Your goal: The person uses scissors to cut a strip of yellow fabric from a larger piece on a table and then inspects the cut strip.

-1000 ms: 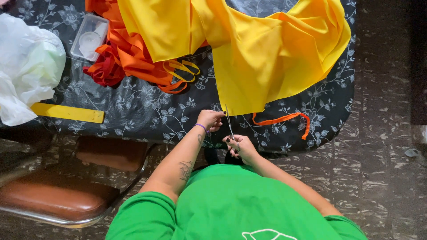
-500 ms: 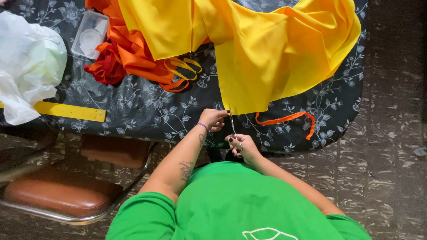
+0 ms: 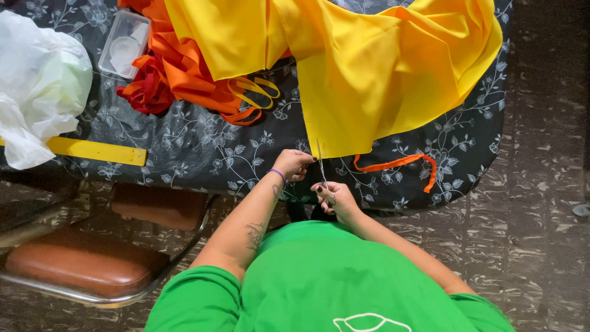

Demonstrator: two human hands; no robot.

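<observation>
A large yellow cloth [image 3: 381,74] hangs over the near edge of a table covered in dark floral cloth [image 3: 184,147]. My right hand [image 3: 335,200] grips a pair of scissors [image 3: 321,165] whose blades point up at the yellow cloth's lower corner. Just left of the blades, my left hand [image 3: 294,165] pinches the cloth's bottom edge; a purple band is on that wrist. Both hands are close together at the table's front edge, above my green shirt.
Orange cloth [image 3: 190,74] and red cloth [image 3: 144,92] lie bunched behind. An orange strip [image 3: 399,163] hangs at the table edge. A clear plastic box [image 3: 126,46], white plastic bag [image 3: 37,80] and yellow ruler [image 3: 92,150] sit left. A brown chair [image 3: 80,264] stands below left.
The view has shifted a little. Both hands stay at the yellow cloth's lower corner with the scissors, hardly moved.
</observation>
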